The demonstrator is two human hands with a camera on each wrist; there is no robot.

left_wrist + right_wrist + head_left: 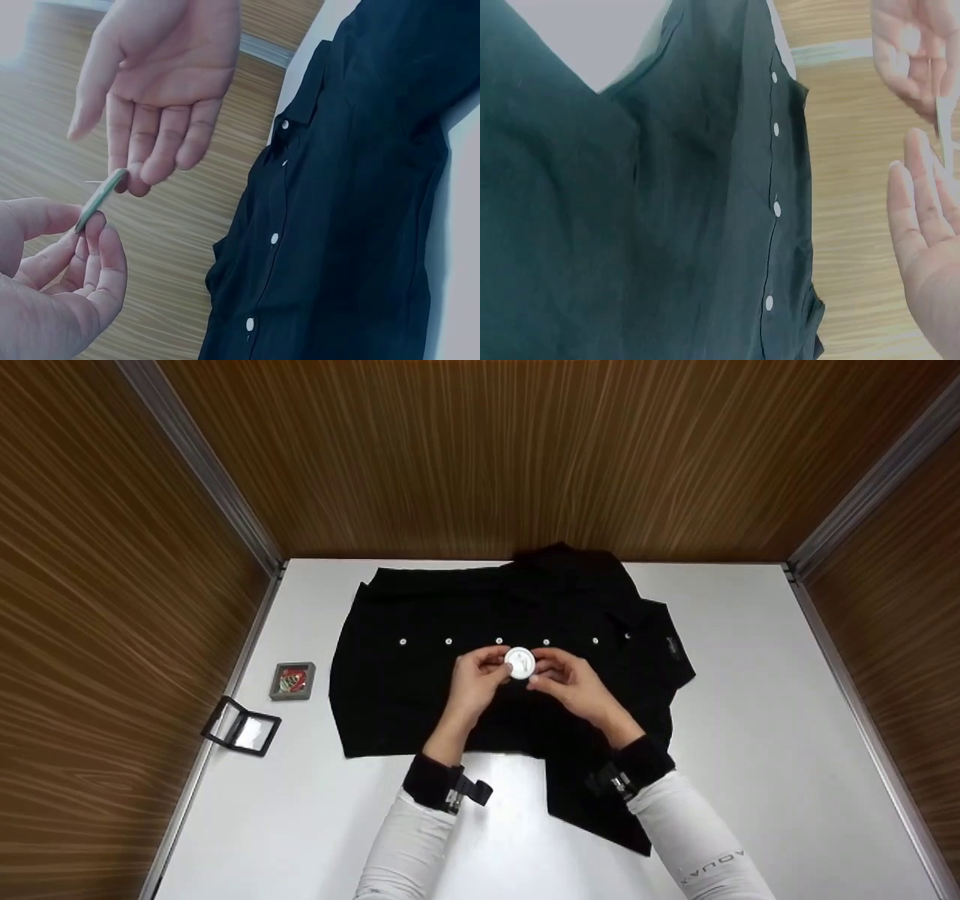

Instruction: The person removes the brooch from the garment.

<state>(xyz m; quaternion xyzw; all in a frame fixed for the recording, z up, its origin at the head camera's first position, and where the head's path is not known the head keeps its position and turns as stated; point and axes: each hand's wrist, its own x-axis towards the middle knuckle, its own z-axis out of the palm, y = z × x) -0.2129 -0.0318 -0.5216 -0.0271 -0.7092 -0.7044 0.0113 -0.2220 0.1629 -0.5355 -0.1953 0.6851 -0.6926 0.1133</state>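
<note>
A round pin-back badge (pixel 520 662) is held up over a black buttoned shirt (pixel 420 697), its pale back toward the head camera. My left hand (pixel 476 679) pinches the rim between thumb and fingers. Edge-on in the left wrist view, the badge (pixel 101 201) has a greenish face, and a thin pin (pixel 94 181) sticks out from its back. My right hand (pixel 566 682) is on the other side, with fingertips right at the rim and its thumb apart. In the right wrist view the right hand's fingers (pixel 919 199) are extended and only loosely bent.
The shirt lies across the white table (pixel 765 697), its row of white buttons running sideways and one sleeve (pixel 600 802) reaching toward the front. To the left are a small grey-framed box (pixel 292 681) with a red and green piece and an opened black frame case (pixel 255 733). Wood-patterned walls enclose the table.
</note>
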